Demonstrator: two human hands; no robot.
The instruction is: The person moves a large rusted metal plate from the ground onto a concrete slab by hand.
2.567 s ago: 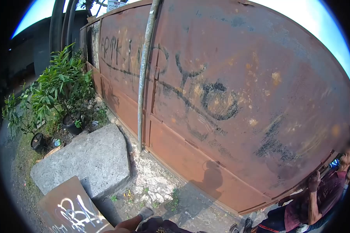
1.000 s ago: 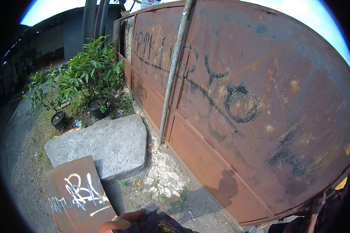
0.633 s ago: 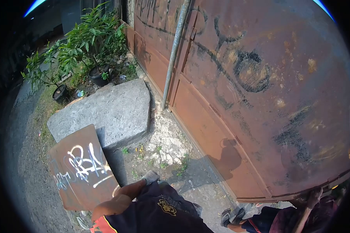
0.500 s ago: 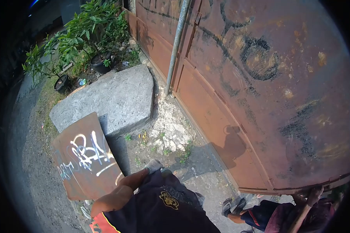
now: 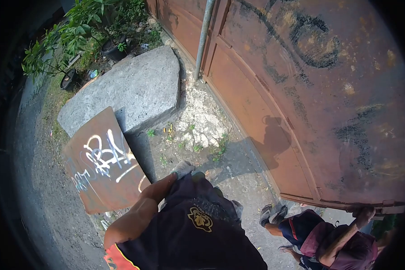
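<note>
My left hand (image 5: 183,168), in a pale grey glove, is at the lower front of my dark shirt, with the arm bent. Its fingers are too unclear to read, and nothing can be made out in it. A greyish patch at the right edge of the shirt may be my right glove, but no fingers show there. To the left of my arm, a rusty metal sheet (image 5: 101,162) with white graffiti leans against a grey concrete slab (image 5: 126,85). The large rusty metal gate (image 5: 274,135) stands to the right, with my shadow on it.
A co-worker (image 5: 319,238) at the lower right has a hand (image 5: 366,216) at the gate's bottom edge. A metal pole (image 5: 204,40) stands beside the gate. Potted plants (image 5: 113,50) are beyond the slab. Rough pavement (image 5: 40,180) runs along the left.
The gate, slab and sheet sit higher in the view. My left hand also appears higher, still by the shirt. More of the co-worker shows, still at the gate's edge.
</note>
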